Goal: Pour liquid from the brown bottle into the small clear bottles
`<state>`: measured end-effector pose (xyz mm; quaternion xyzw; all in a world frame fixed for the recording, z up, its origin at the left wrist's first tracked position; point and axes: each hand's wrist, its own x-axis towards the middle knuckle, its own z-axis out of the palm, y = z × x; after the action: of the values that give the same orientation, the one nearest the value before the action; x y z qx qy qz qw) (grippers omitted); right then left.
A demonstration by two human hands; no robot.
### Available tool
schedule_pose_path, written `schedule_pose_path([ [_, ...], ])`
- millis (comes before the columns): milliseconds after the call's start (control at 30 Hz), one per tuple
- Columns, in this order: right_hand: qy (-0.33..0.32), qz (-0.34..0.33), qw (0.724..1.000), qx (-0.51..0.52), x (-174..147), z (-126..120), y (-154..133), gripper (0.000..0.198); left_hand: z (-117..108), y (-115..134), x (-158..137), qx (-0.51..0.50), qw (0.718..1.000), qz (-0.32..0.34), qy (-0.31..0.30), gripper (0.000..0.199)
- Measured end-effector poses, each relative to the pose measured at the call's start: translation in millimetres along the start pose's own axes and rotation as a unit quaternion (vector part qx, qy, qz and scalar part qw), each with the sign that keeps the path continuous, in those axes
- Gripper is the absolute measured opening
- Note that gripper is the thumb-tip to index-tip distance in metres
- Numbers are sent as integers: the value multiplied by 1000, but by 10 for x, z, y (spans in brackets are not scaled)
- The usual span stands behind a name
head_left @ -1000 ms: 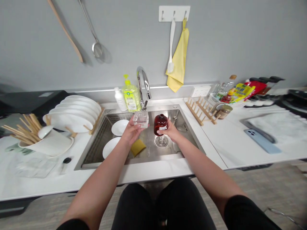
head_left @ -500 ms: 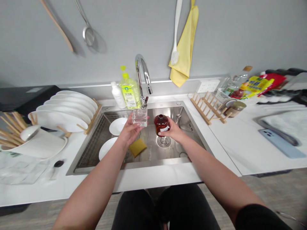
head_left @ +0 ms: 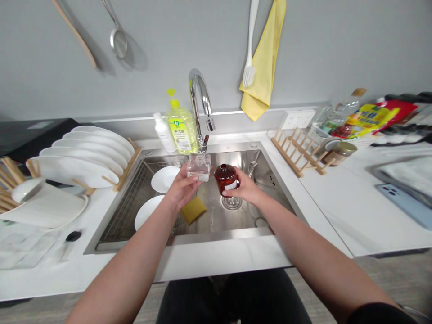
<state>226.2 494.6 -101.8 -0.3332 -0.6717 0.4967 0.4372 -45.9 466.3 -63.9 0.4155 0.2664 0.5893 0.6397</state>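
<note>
My left hand [head_left: 182, 191] is closed round a clear square glass bottle [head_left: 199, 167] with a small neck, held up over the sink. My right hand [head_left: 245, 188] grips a squat amber glass bottle [head_left: 225, 177] that has a short open neck and a white label. This amber bottle leans a little to the left, apart from the clear one. Under the two bottles lies the steel sink [head_left: 216, 222]. A yellow sponge [head_left: 193, 210] rests in its basin, left of the drain [head_left: 231, 202]. Two white dishes, one of them an upper bowl [head_left: 164, 178], sit at the left of the sink.
The chrome faucet [head_left: 202, 96] rises behind the bottles, beside yellow dish soap [head_left: 182, 128] and a white bottle [head_left: 164, 132]. Plates [head_left: 77, 171] stand in a rack at left, near a utensil holder [head_left: 47, 207]. A wooden rack [head_left: 299, 155] and a phone [head_left: 403, 204] are at right.
The amber bottle has tipped slightly to the left, its neck turning toward the clear bottle. Both hands keep their hold. The camera view has shifted a little.
</note>
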Motion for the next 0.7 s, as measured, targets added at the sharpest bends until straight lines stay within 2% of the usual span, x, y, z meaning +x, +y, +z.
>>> schedule_pose_path([
  [333,2,-23,999,-33,1,-13,-15,105,-3,-54,-1,16,1000,-6,-3,73],
  [700,16,-28,997,-73,-11,-13,-83,95,17,-67,-14,18,1000,2,3,73],
])
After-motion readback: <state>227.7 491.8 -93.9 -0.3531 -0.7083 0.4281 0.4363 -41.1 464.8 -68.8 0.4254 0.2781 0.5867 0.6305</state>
